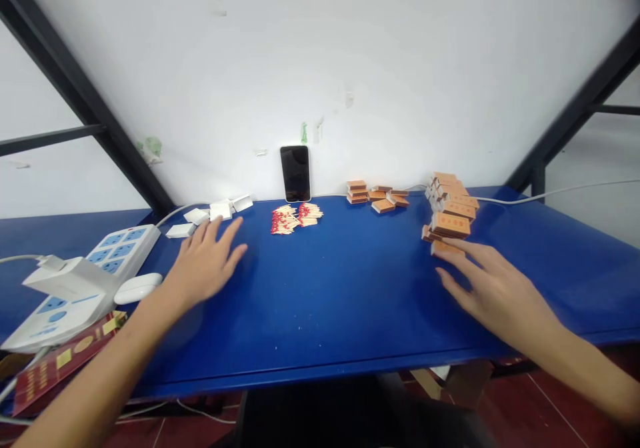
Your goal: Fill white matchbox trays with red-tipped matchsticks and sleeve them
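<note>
My left hand [205, 261] hovers open over the blue table [325, 301], fingers spread, reaching toward several white matchbox trays [210, 213] at the back left. My right hand [493, 281] is open too, its fingertips touching the lowest orange matchbox [447, 248] of a tumbled stack of orange matchbox sleeves [451, 207]. A pile of red-tipped matches [295, 218] lies in the middle at the back. A smaller group of orange matchboxes [377, 196] sits behind, near the wall.
A black phone [295, 173] leans upright against the white wall. At the left lie a white and blue power strip [75, 278], a white earbud case [137, 288] and a red packet [60, 361]. Black metal frame bars slant on both sides. A white cable [560, 193] runs right.
</note>
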